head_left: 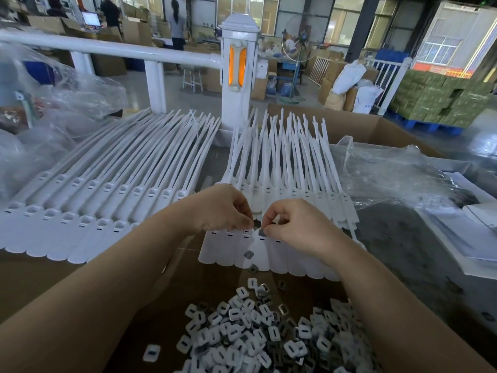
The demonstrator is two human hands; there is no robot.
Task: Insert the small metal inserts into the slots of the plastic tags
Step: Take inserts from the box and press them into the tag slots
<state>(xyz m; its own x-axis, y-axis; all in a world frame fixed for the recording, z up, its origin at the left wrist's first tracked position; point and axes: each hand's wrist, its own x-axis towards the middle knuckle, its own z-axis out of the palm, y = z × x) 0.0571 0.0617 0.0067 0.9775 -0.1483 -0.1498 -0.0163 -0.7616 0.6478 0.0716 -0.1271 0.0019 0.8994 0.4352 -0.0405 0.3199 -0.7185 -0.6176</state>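
Both hands meet at the frame centre over the near row of tags, the right hand pinching a metal insert right above a slot, the left hand pinching the neighbouring tag's edge, while the insert pile lies on cardboard below.

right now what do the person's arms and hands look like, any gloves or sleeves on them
Both are bare. The left hand and right hand wear no gloves, and no rings, watch or wristband show. Both forearms are uncovered all the way to the bottom edge of the head view, so no sleeve is visible. No markings or tape appear on them.
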